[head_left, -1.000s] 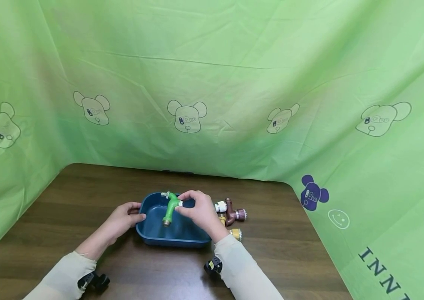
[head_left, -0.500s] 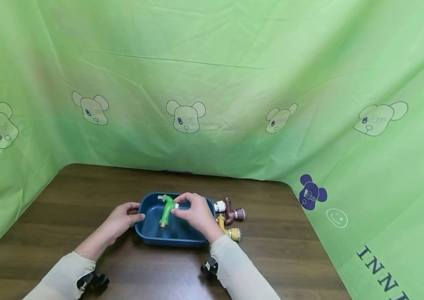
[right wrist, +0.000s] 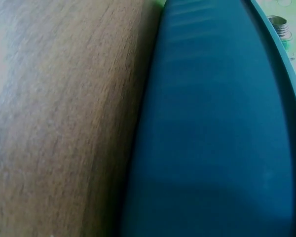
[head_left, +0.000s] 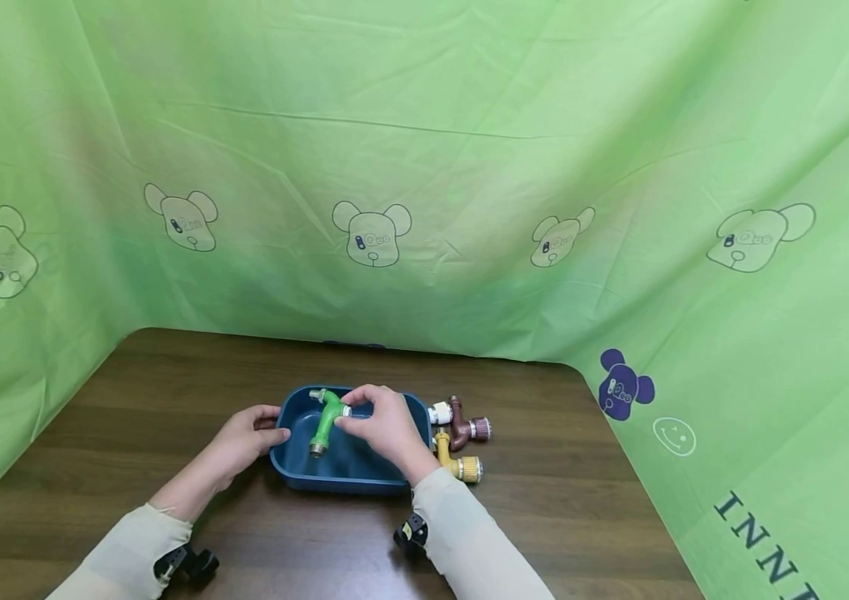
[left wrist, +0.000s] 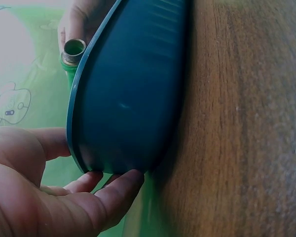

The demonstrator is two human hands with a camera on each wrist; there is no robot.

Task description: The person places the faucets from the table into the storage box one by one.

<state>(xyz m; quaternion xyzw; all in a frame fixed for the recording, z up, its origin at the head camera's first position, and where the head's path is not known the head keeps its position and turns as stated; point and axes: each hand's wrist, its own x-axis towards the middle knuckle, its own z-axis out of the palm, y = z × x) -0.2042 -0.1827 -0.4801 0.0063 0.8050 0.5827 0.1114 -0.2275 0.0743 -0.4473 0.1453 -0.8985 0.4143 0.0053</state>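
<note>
Now green faucet pinched between right fingers — over blue tray (left-hand gripped).

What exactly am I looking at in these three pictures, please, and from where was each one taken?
There is no machine here: a person works with two bare hands and wears three cameras. The wide picture comes from a camera on the head and looks down at a dark wooden table ringed by a green cloth printed with bear heads. The other two come from cameras on the wrists, so close that the blue tray fills them. The left hand grips the tray's left rim. The right hand pinches a green tap in its fingers, over the tray. Beside the tray, on its right, lie a brown tap and a yellow tap. The black things at the cuffs are presumably the wrist cameras.
</note>
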